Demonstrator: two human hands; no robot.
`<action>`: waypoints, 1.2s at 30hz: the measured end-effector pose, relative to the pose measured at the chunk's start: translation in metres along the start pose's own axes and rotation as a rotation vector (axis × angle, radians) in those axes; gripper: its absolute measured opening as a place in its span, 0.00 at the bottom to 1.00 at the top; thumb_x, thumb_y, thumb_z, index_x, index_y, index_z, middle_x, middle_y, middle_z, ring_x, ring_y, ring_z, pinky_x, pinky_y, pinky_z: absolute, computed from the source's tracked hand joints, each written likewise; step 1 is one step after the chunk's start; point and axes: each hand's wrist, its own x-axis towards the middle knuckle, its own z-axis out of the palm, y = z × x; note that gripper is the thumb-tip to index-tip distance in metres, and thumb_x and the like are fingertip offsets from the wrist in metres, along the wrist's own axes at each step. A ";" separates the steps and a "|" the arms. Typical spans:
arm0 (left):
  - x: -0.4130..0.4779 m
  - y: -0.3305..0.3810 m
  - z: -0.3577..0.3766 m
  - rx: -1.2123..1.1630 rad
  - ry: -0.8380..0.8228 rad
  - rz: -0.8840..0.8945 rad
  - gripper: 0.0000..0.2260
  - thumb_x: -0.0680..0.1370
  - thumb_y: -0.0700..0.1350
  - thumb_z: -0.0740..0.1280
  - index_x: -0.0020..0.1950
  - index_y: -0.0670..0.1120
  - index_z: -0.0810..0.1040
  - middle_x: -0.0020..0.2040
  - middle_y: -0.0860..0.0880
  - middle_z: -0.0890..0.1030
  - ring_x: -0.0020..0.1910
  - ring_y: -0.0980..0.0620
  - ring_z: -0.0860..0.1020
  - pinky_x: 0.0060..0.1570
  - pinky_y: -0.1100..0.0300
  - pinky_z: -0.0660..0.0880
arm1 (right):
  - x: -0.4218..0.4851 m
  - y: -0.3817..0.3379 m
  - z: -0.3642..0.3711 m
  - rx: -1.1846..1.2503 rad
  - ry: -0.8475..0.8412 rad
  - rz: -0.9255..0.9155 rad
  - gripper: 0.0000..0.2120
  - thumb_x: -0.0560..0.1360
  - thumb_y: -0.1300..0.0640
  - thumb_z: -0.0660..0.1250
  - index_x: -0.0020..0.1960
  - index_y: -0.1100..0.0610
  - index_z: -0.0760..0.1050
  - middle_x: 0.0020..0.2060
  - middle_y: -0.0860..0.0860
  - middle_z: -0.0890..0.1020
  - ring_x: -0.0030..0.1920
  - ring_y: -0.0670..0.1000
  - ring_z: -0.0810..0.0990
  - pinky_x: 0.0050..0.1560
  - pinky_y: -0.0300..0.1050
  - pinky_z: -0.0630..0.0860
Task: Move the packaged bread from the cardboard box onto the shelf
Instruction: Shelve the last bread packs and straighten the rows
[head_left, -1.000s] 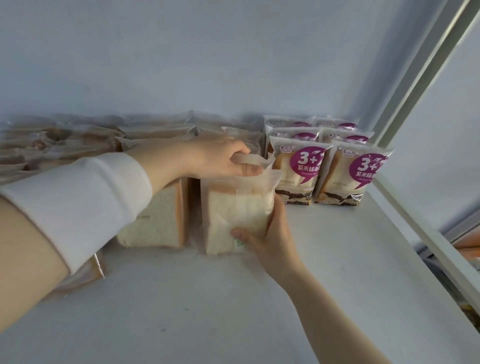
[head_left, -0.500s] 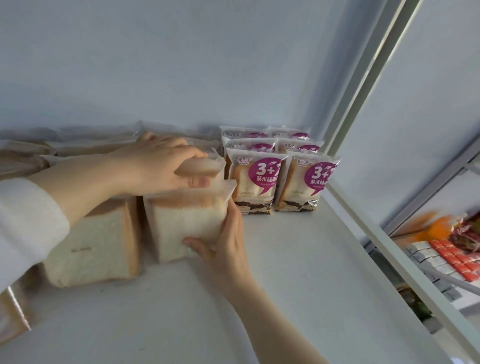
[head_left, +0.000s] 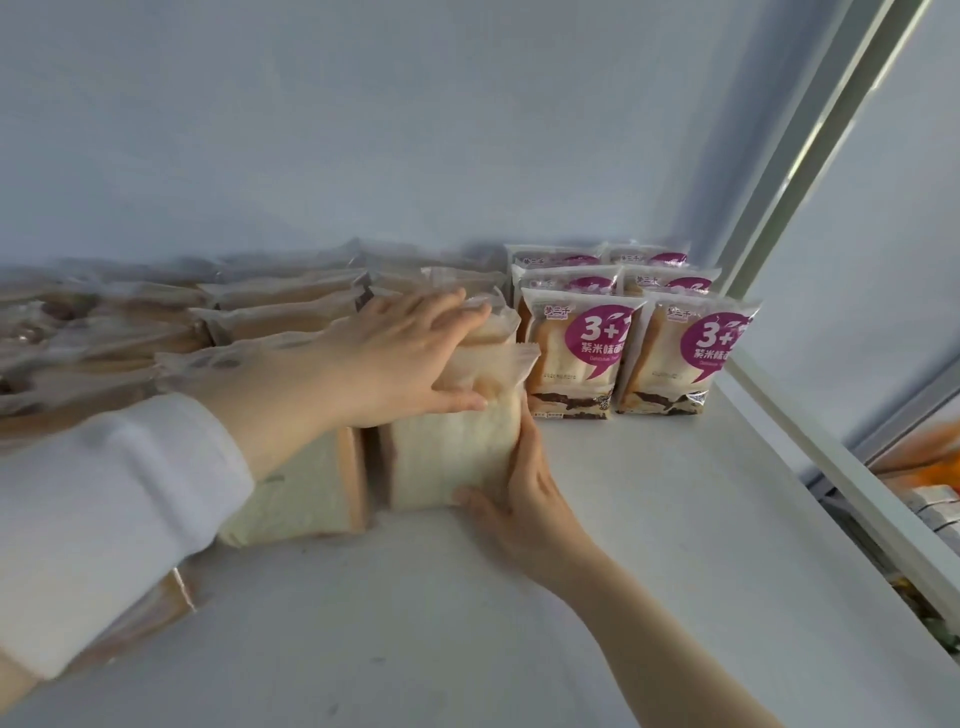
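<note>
Behind everything, a pale blue-grey back wall (head_left: 415, 130). Below it, a white shelf (head_left: 649, 597) spreading toward the camera, bounded at the right by a slanting white upright post (head_left: 810, 140) and a white front rail. Across the lower left, a white sleeve (head_left: 104, 519) pushed back from the wrist. Along the rear left of the shelf, rows of clear-wrapped loaves (head_left: 270, 301), packed close, front to back, their far ends blurred. At the rear right, purple-labelled packs (head_left: 576, 358) standing upright in two columns, three deep, printed "3+" in white on a purple bubble. Between those two groups, the packaged bread (head_left: 452, 457): a white sliced block in a clear bag, upright on the shelf, front face toward the camera, crimped top flap tilted toward the purple packs and near the nearest of them. Just beside it on the left, a neighbour loaf (head_left: 306, 499), also upright, brown crust edge turned toward the packaged bread, a narrow dark gap between the two. On top of the packaged bread, the left hand (head_left: 400, 364), fingers straight and spread flat over the top of the bag, thumb laid along the upper front face, pressing rather than curling round. At the lower right corner, the right hand (head_left: 524, 499), cupped round the bag's side edge, thumb on the front near the base, fingers wrapped behind and mostly hidden. Beyond the rail at the far right, blurred orange and grey goods (head_left: 930, 509), too unclear to name.
</note>
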 end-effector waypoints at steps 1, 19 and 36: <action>-0.001 0.001 0.001 0.014 0.013 0.009 0.42 0.67 0.72 0.50 0.76 0.54 0.43 0.78 0.51 0.47 0.76 0.50 0.49 0.71 0.50 0.52 | 0.002 0.001 0.001 0.003 0.040 0.028 0.45 0.70 0.60 0.72 0.74 0.63 0.44 0.74 0.53 0.54 0.75 0.50 0.53 0.73 0.39 0.54; -0.096 -0.007 0.009 0.041 0.482 -0.192 0.47 0.67 0.68 0.57 0.76 0.40 0.47 0.76 0.34 0.48 0.75 0.38 0.47 0.72 0.38 0.49 | -0.010 -0.028 0.006 -0.018 0.168 0.117 0.49 0.68 0.62 0.74 0.76 0.59 0.42 0.74 0.56 0.59 0.74 0.55 0.59 0.71 0.50 0.61; -0.210 -0.051 0.116 0.086 0.582 -0.581 0.43 0.68 0.64 0.62 0.69 0.34 0.54 0.63 0.19 0.61 0.64 0.21 0.60 0.60 0.34 0.68 | -0.019 -0.073 0.087 -0.669 0.232 -0.395 0.42 0.67 0.56 0.75 0.74 0.61 0.56 0.72 0.68 0.56 0.72 0.63 0.49 0.71 0.62 0.51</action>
